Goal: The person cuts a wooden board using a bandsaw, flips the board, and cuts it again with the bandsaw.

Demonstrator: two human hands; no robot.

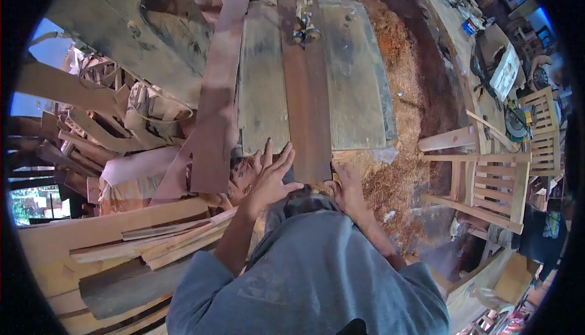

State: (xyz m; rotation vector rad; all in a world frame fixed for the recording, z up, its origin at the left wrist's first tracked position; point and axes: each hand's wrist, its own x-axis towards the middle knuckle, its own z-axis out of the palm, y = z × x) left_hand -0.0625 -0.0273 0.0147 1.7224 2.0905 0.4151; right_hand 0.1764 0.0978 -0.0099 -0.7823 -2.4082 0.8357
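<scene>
A long reddish-brown wooden board (pixel 308 109) lies lengthwise on the saw table (pixel 262 85), its near end jutting past the table's edge towards my body. The far part of the board runs under the metal blade guide (pixel 306 33) of what looks like a bandsaw; the blade itself is too small to make out. My left hand (pixel 268 179) holds the board's left edge near its end, fingers stretched forward and thumb by the corner. On the opposite edge, my right hand (pixel 350 192) grips the same end, its fingertips partly hidden.
Another wide plank (pixel 218 91) leans along the table's left side. Sawdust (pixel 393 91) covers the floor to the right. Stacked timber (pixel 152 237) lies at left front. A slatted wooden chair frame (pixel 484 182) and a long cluttered bench (pixel 448 24) stand at right.
</scene>
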